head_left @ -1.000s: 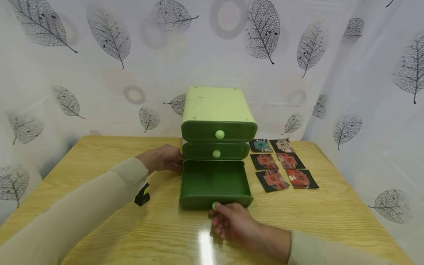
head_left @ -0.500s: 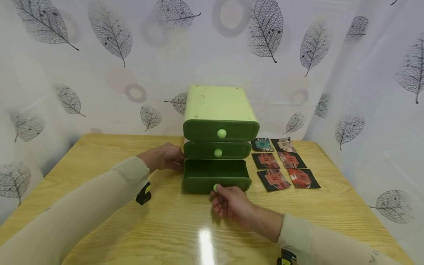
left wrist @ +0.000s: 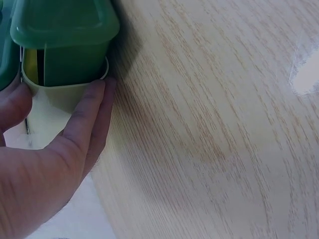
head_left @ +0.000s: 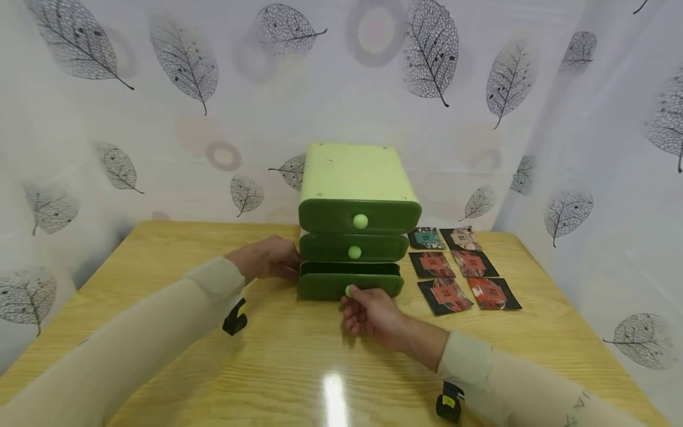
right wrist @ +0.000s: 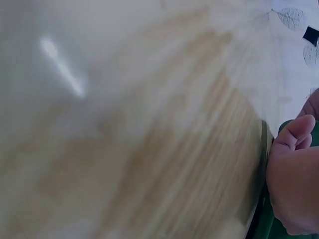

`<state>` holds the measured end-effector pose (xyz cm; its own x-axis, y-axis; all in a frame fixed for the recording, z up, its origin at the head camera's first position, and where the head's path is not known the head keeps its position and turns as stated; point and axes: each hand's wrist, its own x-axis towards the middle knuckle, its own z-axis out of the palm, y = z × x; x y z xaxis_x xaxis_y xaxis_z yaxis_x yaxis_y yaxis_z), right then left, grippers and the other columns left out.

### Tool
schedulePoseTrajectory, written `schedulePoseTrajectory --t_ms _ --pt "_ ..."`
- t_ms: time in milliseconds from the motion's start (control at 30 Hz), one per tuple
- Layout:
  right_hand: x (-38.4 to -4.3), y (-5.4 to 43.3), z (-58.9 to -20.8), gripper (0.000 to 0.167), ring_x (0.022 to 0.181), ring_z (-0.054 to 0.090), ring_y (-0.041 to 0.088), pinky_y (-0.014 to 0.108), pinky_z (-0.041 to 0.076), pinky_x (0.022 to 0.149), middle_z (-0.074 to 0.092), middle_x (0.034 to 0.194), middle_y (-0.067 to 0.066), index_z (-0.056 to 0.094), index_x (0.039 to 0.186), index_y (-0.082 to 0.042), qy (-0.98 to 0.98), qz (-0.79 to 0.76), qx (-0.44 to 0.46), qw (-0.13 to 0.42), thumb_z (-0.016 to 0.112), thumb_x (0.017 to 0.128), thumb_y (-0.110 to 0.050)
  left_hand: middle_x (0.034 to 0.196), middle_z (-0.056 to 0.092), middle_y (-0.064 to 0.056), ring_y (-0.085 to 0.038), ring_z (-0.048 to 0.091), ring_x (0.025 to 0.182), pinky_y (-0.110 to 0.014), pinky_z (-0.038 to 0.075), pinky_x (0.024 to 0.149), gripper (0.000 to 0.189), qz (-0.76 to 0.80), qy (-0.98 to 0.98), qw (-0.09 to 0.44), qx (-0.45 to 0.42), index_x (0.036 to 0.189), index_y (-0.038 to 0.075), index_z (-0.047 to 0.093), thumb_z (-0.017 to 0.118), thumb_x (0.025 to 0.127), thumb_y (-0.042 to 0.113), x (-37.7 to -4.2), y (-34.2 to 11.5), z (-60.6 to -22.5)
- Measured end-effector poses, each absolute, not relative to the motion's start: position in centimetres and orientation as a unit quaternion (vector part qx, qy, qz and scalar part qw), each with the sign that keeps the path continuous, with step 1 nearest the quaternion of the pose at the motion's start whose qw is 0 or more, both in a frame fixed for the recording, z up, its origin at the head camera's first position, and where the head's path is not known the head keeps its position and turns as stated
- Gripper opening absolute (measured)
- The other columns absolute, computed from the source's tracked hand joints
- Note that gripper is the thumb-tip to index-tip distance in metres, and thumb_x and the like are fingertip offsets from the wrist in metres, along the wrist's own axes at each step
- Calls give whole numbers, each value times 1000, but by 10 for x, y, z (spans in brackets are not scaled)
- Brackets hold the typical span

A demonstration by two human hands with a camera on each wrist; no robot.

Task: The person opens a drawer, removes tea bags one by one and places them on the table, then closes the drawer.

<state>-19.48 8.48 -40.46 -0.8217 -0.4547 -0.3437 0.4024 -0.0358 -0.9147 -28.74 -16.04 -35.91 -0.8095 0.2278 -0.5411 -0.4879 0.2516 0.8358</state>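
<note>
A small cabinet (head_left: 354,172) with a pale yellow-green shell and three dark green drawers stands at the table's back. Its bottom drawer (head_left: 320,286) sticks out slightly, a narrow dark gap showing above its front. The thumb and fingers of my right hand (head_left: 380,317) pinch that drawer's round light green knob (head_left: 349,290). Against the cabinet's left side rests my left hand (head_left: 273,259). In the left wrist view, the fingers of the left hand (left wrist: 75,132) lie straight along the shell beside the protruding drawer (left wrist: 65,25). The right wrist view catches only part of the right hand (right wrist: 296,179).
Several dark square packets with red, teal and beige labels (head_left: 445,295) lie in two columns right of the cabinet. The wooden table (head_left: 267,367) meets a leaf-patterned curtain (head_left: 224,89) behind it. Black wrist devices (head_left: 448,406) hang below both sleeves.
The bottom drawer has slid back into the cabinet from far out to slightly out, my right hand moving forward with its knob. My left hand has stayed at the cabinet's side.
</note>
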Motion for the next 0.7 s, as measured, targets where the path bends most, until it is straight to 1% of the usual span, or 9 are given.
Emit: schedulePoseTrajectory --t_ms 167,333,433,500,567,633,700 --pt "-209 84 -405 39 65 58 8 18 51 58 60 75 -1 54 107 2 633 -717 -20 290 34 110 -31 127 62 -29 -33 66 107 -46 55 101 41 602 737 295 -88 132 -14 48 56 93 -4 -289 -161 -359" --pt "-222 81 -409 40 63 58 9 19 51 56 60 74 -1 53 110 5 640 -710 -17 293 34 111 -30 131 59 -31 -35 66 108 -47 55 101 40 602 735 302 -86 132 -16 49 54 93 -5 -289 -162 -361" --pt "-227 84 -408 47 62 59 8 18 51 55 62 74 -1 51 121 12 648 -701 -25 297 34 110 -30 128 61 -32 -31 69 100 -44 57 98 39 605 734 295 -83 131 -16 50 54 94 -3 -287 -164 -363" --pt "-229 91 -406 50 62 59 7 18 51 55 64 75 -2 48 128 16 660 -689 -30 299 33 111 -29 121 64 -30 -27 70 92 -41 59 94 38 613 735 281 -78 129 -16 51 56 94 -2 -284 -166 -366" --pt "-230 101 -403 51 63 60 7 18 52 56 65 77 -1 45 132 17 673 -677 -35 297 32 111 -28 114 66 -26 -22 70 85 -39 61 90 39 617 740 262 -64 128 -17 51 56 95 1 -279 -169 -369" --pt "-231 114 -400 49 65 61 7 19 54 58 66 81 -1 46 132 17 687 -663 -48 293 33 111 -25 108 68 -25 -20 72 81 -37 62 86 38 614 752 235 -39 127 -19 53 57 96 3 -273 -173 -372" --pt "-232 129 -395 44 68 62 8 22 56 61 66 84 2 48 128 17 705 -646 -67 283 36 110 -20 104 69 -25 -21 73 79 -36 63 81 36 587 785 198 7 124 -18 56 57 97 5 -264 -179 -373"
